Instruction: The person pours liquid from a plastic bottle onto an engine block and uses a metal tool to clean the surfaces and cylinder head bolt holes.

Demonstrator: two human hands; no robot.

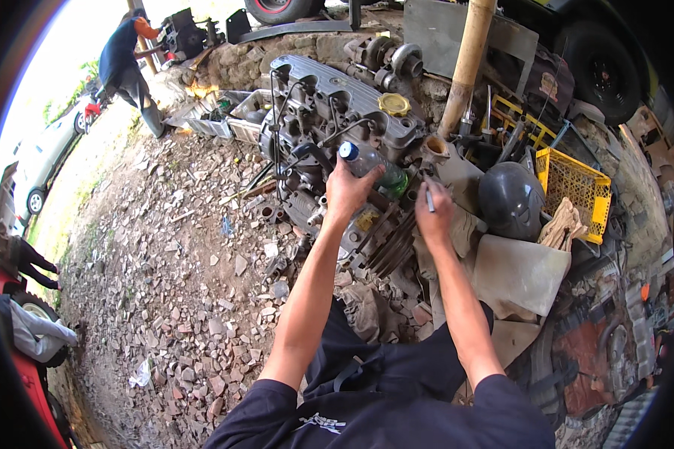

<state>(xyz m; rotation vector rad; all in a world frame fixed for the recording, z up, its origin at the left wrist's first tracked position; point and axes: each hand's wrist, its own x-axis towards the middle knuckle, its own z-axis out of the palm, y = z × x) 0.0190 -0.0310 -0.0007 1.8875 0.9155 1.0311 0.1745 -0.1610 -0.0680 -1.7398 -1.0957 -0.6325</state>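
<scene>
In the centre lies a greasy engine [314, 120] with a ribbed cover, a yellow oil cap [394, 105] and thin pipes. My left hand [346, 187] is closed round a plastic bottle [377, 166] with a blue cap and green liquid, tilted over the engine with its bottom toward the right. My right hand [436, 209], just right of the bottle, is closed on a thin grey tool [430, 197] near the engine's right side. Below both hands are dark ribbed parts [382, 239], partly hidden.
Right are a dark helmet [508, 200], yellow crate [573, 187], sheet [513, 273] and bamboo post [466, 67]. Turbochargers [386, 63] sit behind. Rubble ground [180, 299] spreads left. A co-worker [123, 63] stands at upper left beside machinery; cars [34, 179] and red vehicles [19, 299] line the left.
</scene>
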